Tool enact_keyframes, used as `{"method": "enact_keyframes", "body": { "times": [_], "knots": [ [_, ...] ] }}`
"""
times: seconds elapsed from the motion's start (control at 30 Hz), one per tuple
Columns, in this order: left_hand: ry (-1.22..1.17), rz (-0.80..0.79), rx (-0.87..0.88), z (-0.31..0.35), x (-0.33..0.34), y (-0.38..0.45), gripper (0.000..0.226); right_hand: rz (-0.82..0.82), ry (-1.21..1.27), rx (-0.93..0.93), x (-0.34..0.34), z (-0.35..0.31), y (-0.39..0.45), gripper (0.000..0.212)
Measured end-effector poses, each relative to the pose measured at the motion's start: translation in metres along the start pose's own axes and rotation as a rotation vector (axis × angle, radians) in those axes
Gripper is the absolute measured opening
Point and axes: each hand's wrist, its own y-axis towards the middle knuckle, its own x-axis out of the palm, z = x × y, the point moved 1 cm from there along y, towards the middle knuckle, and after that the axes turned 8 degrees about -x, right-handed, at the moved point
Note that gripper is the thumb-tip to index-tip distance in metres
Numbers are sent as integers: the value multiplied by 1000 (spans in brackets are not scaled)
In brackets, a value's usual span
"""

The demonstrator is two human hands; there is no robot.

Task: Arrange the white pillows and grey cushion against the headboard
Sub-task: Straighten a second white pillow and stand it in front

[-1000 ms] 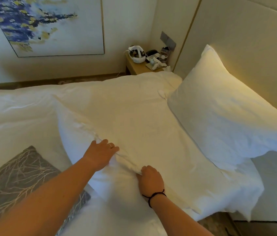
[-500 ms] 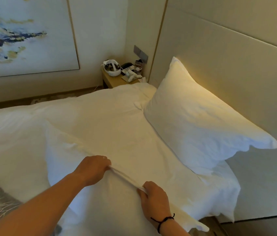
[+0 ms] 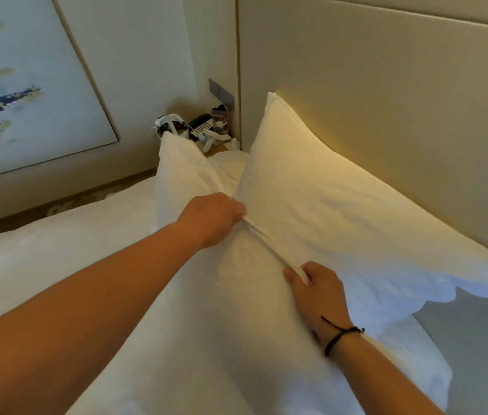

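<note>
Head view shows our two bare forearms reaching forward over the bed. Nearest, our right hand (image 3: pixel 319 298), with a thin black cord bracelet (image 3: pixel 343 336) on its wrist, has its grip clamped on the top seam of a soft white fabric pillow (image 3: pixel 206 310), fingers curled round the folded edge. A little farther along the same seam, our left hand (image 3: pixel 217 217) has its grip clamped on that edge too, bunching the cloth. This near pillow stands tilted up off the white bed sheet (image 3: pixel 42 259), its far corner raised. Just beyond and to the right, a second plump white pillow (image 3: pixel 326 199) leans against the tall beige padded headboard (image 3: pixel 386 100), touching the held one. Farther back, a small wooden bedside bench (image 3: pixel 217 149) carries a dark telephone and cluttered items. On the far left wall hangs a framed blue and gold abstract painting (image 3: pixel 21 94).
</note>
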Motion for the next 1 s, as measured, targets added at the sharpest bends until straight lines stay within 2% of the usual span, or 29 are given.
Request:
{"method": "enact_keyframes", "body": {
  "times": [0.07,0.13,0.2,0.23,0.37,0.57,0.7,0.77,0.87,1.0],
  "knots": [
    [-105,-65,-127,23,24,28,56,-121,-125,89,-3,31,51,34],
    [-144,-283,-227,48,70,31,79,-286,-252,214,-1,65,78,29],
    [-214,-427,-298,71,126,13,82,-398,-282,260,7,89,77,44],
    [-256,-437,-313,79,152,1,80,-415,-312,224,12,98,70,47],
    [-305,-293,-312,88,202,-21,66,-317,-487,25,27,107,45,51],
    [-451,-307,-310,71,198,-15,65,-364,-615,67,18,99,29,48],
    [-547,-265,-313,46,201,-45,64,-289,-658,-147,30,72,27,54],
    [-649,-264,-381,26,208,-74,61,-293,-624,-262,50,49,18,59],
    [-821,-274,-601,-19,224,-135,48,-403,-524,-369,100,12,-8,55],
    [-871,-145,-860,-98,237,-243,29,-670,-286,-322,184,-30,-69,46]
  ]
}}
